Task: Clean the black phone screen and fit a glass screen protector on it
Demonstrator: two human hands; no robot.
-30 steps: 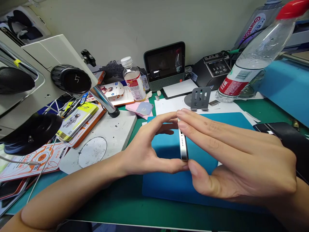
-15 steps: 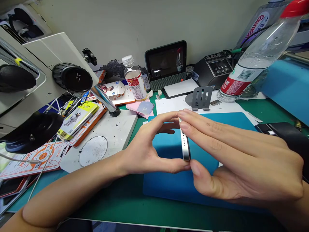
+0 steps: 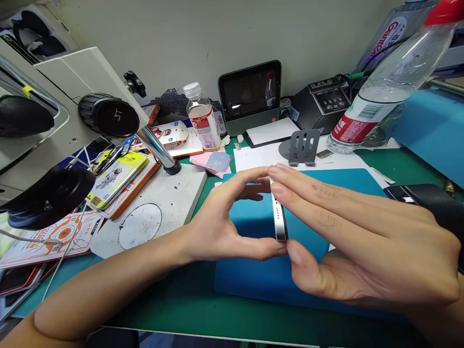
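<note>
Held edge-on above the blue mat (image 3: 250,280) is a smartphone (image 3: 279,222), its silver end with a row of small holes facing me. My left hand (image 3: 217,217) curves around it from the left, thumb at the lower corner and fingers at the upper one, with a gap behind the palm side. From the right, my right hand (image 3: 377,246) lays its fingertips on the upper corner, and its thumb touches near the lower corner. The phone's broad faces are mostly turned out of sight.
At left a microscope (image 3: 65,111) stands on a white base (image 3: 174,203), near stacked boxes (image 3: 119,179). A small drink bottle (image 3: 203,121), a screen device (image 3: 250,96), a grey phone stand (image 3: 303,147) and a large red-capped bottle (image 3: 377,106) line the back.
Almost nothing differs. The phone and both hands appear shifted very slightly right, much as the whole view is; the grip looks the same.
</note>
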